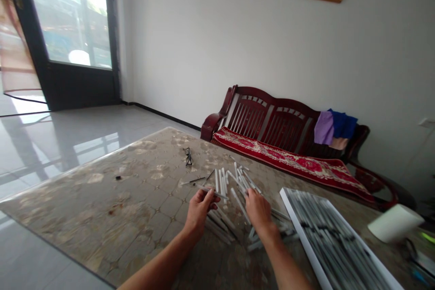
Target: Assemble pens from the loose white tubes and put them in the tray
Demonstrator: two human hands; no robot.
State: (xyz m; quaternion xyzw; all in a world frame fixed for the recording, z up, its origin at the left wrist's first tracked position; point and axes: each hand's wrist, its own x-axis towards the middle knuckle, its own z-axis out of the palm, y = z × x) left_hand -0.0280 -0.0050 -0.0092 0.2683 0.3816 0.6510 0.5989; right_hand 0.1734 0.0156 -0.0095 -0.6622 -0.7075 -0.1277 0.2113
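Note:
My left hand [200,208] is closed, pinching a thin grey pen-like stick [215,193] between thumb and fingers. Right of it, my right hand [257,208] reaches down over loose white tubes [242,177], its fingers drawn together among them. What those fingers hold is hidden. More white tubes [221,181] lie side by side between the hands. Grey sticks [220,226] rest on the table below my left hand, and others lie partly hidden beneath my right forearm. Thin dark rods [197,180] sit just beyond my left hand.
A white box [295,217] full of grey pen-like sticks with black bands stands at the right, beside a white roll [394,223]. Black-framed glasses [188,156] and a small black piece [118,177] lie on the patterned table [142,204]. Behind is a wooden bench [268,118].

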